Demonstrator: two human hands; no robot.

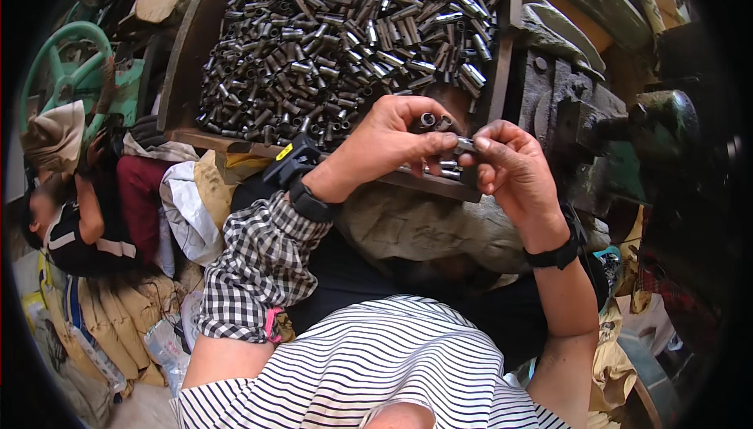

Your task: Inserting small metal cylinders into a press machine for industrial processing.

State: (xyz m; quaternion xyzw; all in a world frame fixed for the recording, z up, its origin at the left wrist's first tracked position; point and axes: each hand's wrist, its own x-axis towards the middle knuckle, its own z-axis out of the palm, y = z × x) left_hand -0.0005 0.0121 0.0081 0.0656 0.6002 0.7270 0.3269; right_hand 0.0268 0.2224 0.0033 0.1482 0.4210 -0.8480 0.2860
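Note:
Over the near right corner of a wooden tray (502,76), my two hands meet at a small shiny metal tube (464,145). My left hand (392,140) is closed, pinching one end with thumb and fingers. More short tubes (428,120) stick out from the curl of its fingers. On the tube's other end, the thumb and fingertips of my right hand (511,161) are closed too. Loose metal tubes (314,52) heap up in the tray just beyond my hands. A few tubes (450,169) lie below my fingers at the near edge.
Right of the tray stands a dark, greasy machine (580,115) with a round-ended part (667,115). At the left another person (86,217) is beside a green handwheel (74,76). A grey-brown cloth (439,225) hangs below the tray, and stacked sacks (118,319) lie lower left.

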